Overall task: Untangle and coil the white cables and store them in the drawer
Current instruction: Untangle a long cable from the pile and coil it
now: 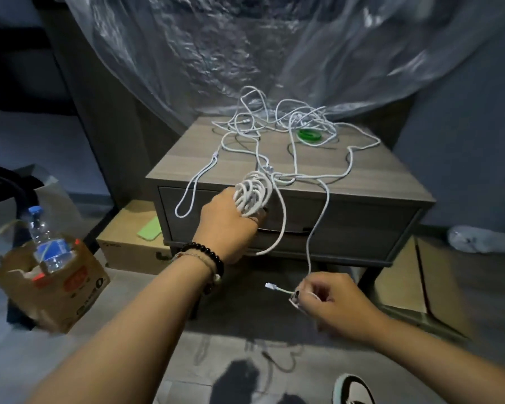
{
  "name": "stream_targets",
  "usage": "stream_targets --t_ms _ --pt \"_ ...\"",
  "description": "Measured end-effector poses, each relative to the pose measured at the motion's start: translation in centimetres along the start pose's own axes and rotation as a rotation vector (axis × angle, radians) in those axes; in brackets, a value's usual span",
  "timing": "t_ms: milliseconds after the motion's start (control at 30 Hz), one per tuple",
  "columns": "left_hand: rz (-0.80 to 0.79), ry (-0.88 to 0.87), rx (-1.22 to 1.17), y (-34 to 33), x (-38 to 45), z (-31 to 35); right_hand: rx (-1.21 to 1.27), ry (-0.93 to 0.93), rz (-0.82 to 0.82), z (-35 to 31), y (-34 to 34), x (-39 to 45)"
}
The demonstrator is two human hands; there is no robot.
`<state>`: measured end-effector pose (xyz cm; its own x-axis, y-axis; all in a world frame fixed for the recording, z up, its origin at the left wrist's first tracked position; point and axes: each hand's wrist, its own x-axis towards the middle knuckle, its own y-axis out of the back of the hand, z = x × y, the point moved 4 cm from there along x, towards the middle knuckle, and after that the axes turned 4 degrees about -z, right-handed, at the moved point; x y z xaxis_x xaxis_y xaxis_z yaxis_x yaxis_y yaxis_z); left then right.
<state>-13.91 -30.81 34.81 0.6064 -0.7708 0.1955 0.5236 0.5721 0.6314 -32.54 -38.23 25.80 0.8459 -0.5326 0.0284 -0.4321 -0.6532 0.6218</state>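
grey nightstand point(187, 158): left hand point(231, 220) grips coiled cable point(252, 195); right hand point(330, 301) pinches its loose end.

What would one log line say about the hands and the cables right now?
left hand: holds cable coil | right hand: pinches cable end | tangle: on nightstand | drawer: shut
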Motion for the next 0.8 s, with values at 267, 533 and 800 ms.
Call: stream_targets --t_ms 267,533,800 --pt "0.068 0.188 -0.77 2.0 -0.4 2.3 0.03 0.114 0.269 -12.0 10.9 4.2" --pt "-0.008 0.231 -0.804 3.4 0.8 2.6 -0.099 0.183 0.596 -18.6 15.7 15.1" --pt "-0.024 0.232 -0.732 2.9 3.3 0.9 -0.177 -0.086 0.406 -11.8 12.9 24.1"
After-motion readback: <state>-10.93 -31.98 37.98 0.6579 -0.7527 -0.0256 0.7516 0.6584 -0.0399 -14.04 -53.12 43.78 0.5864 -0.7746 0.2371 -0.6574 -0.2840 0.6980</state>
